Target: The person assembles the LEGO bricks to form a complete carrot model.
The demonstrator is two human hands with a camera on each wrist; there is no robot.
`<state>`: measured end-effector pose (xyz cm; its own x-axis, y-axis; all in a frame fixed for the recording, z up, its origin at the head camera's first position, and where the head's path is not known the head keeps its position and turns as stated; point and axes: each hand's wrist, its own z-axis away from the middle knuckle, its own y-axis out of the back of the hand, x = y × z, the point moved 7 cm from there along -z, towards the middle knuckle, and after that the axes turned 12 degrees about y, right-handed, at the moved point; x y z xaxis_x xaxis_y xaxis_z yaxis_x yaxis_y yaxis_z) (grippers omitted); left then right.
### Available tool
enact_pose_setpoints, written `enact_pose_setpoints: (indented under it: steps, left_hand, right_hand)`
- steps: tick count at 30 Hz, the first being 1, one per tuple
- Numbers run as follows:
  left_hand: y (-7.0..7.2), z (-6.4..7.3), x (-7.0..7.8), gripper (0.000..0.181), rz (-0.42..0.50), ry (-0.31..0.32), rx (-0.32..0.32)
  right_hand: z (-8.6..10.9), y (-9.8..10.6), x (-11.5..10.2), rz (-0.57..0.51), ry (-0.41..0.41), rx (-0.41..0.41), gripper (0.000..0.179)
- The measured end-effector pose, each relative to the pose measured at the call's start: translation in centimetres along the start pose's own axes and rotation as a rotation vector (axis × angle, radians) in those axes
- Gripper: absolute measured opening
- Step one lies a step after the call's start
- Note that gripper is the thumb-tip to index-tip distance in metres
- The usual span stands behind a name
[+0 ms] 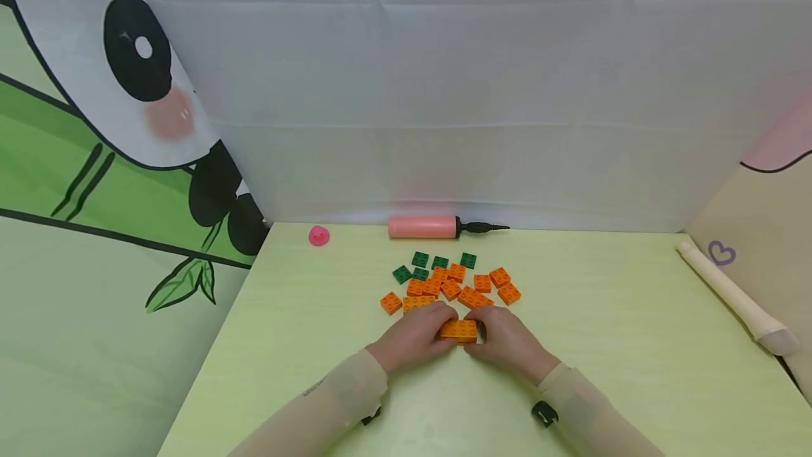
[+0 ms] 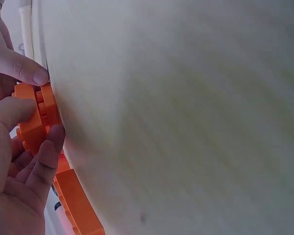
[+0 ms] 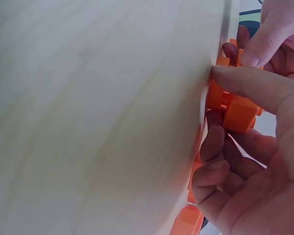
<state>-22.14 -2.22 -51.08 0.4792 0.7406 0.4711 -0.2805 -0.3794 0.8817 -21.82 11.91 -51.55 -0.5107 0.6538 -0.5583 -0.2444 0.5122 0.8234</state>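
Close to the table's near middle, both hands hold orange toy building bricks. My left hand (image 1: 414, 336) has its thumb and fingers around the upper orange brick (image 2: 34, 126). From the other side, my right hand (image 1: 512, 341) grips the pair, its thumb touching the lower orange brick (image 3: 214, 95). In both wrist views the upper brick is over the lower one, with studs showing in a gap between them. The head view shows the studded top of the upper brick, while the fingers hide its ends.
Just beyond the hands lie several loose orange bricks (image 1: 450, 290) and several green bricks (image 1: 402, 274). A pink hand pump (image 1: 423, 227) lies along the back wall, and a pink rubber duck (image 1: 319, 235) is at back left. A long beige roll (image 1: 729, 291) lines the right edge.
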Motion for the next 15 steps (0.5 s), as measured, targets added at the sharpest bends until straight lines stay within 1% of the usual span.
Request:
enact_pose_setpoints:
  steps: [10, 15]
  left_hand:
    - [-0.36, -0.18, 0.05, 0.021, -0.008, -0.014, 0.008]
    - [-0.42, -0.23, 0.10, 0.019, -0.009, -0.026, 0.007]
  right_hand:
    - [0.04, -0.04, 0.10, -0.014, -0.013, -0.007, 0.036]
    - [0.03, -0.01, 0.18, -0.017, -0.005, -0.002, 0.035]
